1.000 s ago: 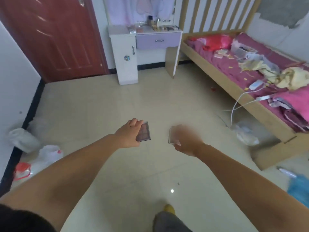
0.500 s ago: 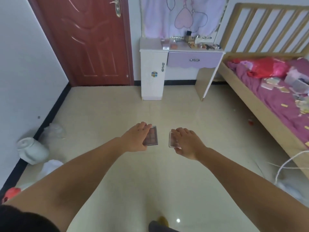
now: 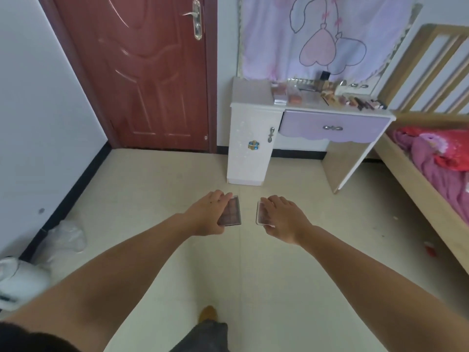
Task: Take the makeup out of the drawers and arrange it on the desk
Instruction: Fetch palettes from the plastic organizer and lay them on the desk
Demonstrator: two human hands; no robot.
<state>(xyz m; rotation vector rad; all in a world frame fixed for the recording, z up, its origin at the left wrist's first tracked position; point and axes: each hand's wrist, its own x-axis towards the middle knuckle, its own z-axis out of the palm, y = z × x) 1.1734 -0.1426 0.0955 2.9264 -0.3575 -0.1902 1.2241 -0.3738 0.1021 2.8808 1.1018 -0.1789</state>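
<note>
Both arms are stretched out over the pale tiled floor (image 3: 291,275), each carrying a flat makeup case. The left hand (image 3: 206,214) grips a dark palette (image 3: 231,211), thumb under its near edge and fingers laid over the top; rows of brownish pans show through the lid. The right hand (image 3: 284,217) holds a clear case (image 3: 261,212) the same way, fingers curled across it, a pinkish tint showing at the near corner. The two cases sit side by side at the same height, a narrow gap between them, not touching.

Straight ahead stands the white desk (image 3: 250,92), well apart from the hands. Its surface carries a spread of makeup (image 3: 330,96): small compacts on the left, tubes and sticks running to the right, too small to name one by one. The lilac drawer (image 3: 332,128) under the top is closed, and so is the white cabinet door (image 3: 250,148) beside it.

A red-brown door (image 3: 142,72) stands left of the desk, a heart-patterned curtain (image 3: 322,34) hangs behind it, and a wooden bed (image 3: 416,199) with pink bedding runs along the right. White bags (image 3: 66,237) lie by the left wall.
</note>
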